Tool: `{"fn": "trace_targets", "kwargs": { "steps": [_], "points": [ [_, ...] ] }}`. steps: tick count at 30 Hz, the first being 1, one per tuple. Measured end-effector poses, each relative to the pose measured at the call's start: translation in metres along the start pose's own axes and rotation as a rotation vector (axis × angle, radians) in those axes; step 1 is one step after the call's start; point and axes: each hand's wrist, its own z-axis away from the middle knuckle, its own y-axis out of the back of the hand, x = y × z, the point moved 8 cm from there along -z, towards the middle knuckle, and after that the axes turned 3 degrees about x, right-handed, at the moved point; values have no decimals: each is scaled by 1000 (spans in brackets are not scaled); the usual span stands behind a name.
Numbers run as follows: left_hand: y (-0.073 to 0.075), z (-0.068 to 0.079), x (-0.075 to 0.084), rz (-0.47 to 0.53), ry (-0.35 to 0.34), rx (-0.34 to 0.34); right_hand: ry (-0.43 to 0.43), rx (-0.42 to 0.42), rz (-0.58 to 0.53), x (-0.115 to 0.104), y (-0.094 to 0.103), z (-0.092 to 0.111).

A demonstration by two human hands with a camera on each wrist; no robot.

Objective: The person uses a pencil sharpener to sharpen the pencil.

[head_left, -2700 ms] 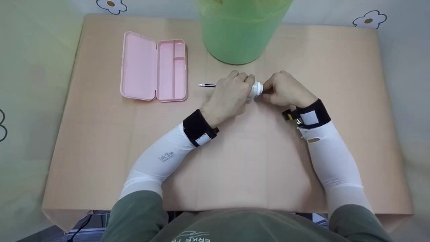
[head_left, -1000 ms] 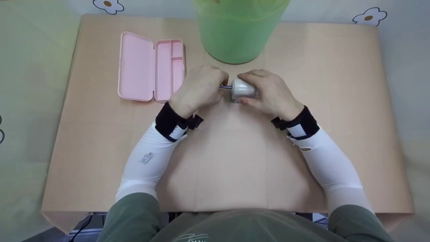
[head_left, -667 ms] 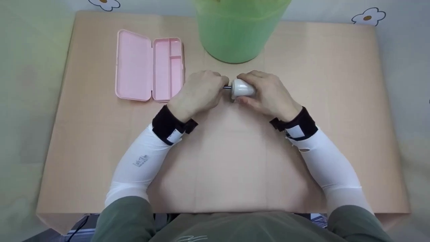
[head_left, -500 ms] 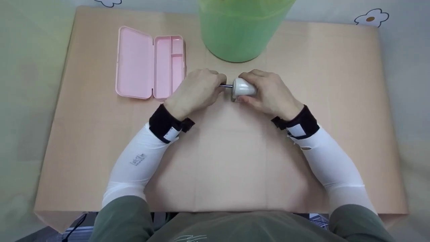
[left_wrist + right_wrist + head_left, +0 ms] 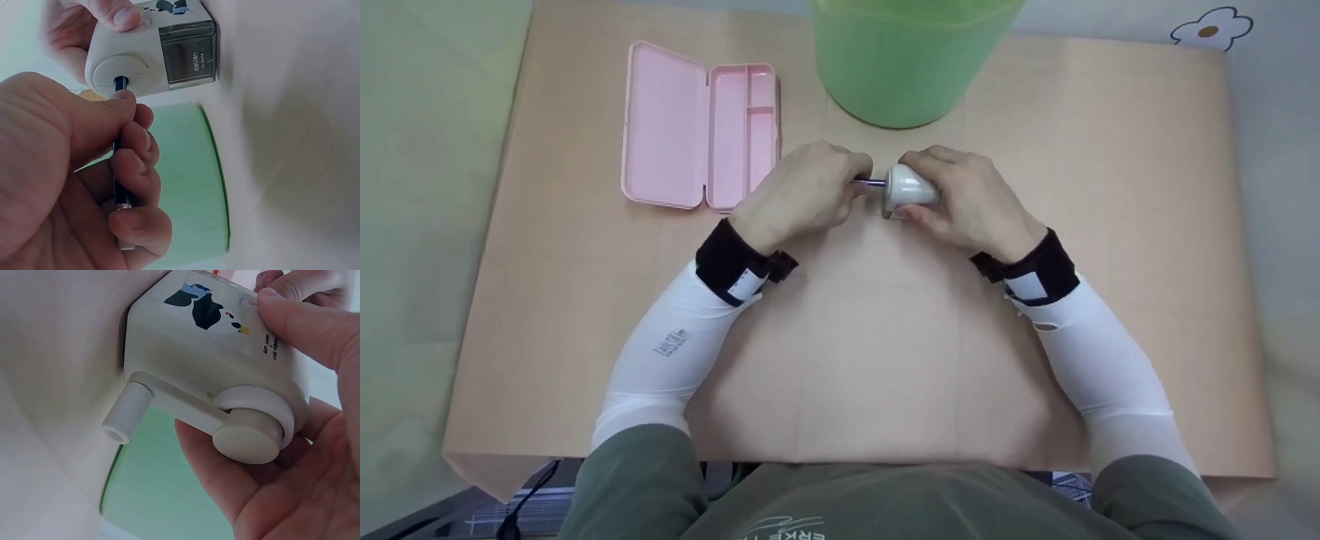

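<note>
A white hand-crank pencil sharpener (image 5: 911, 187) stands on the table between the hands. My right hand (image 5: 979, 199) grips its body from the right, thumb on one side and fingers on the other. My left hand (image 5: 810, 184) holds a dark pencil (image 5: 122, 194) with curled fingers. One end of the pencil sits in the round hole at the sharpener's front; the silver end lies in the palm. Below the hole, the dark see-through drawer (image 5: 188, 55) is in place. At the back, the crank handle (image 5: 185, 402) points down toward the table, untouched by the right fingers.
An open pink pencil case (image 5: 728, 135) with bare compartments lies at the left, its lid (image 5: 664, 127) folded out flat. A tall green bin (image 5: 907, 75) stands just beyond the hands. A beige cloth covers the table (image 5: 877, 360).
Earlier, the left hand lay over the sharpener and the right hand was at its right end. Since then the left hand has shifted left onto the pencil, and the right hand has gripped the sharpener's body.
</note>
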Motion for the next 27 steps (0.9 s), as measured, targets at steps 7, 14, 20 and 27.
{"fn": "trace_targets", "kwargs": {
  "steps": [7, 14, 20, 27],
  "points": [
    [1, -2, 4, -9, -20, 17, 15, 11, -6, 1, 4, 2],
    [-2, -4, 6, 17, -19, 5, 13, 11, -10, 2, 6, 3],
    [-3, -4, 3, 38, -13, -13, 16, 4, -7, 2, 5, 2],
    [-2, -2, -2, 33, -16, -15, 16, -2, 8, 0, 4, 4]
  ]
}}
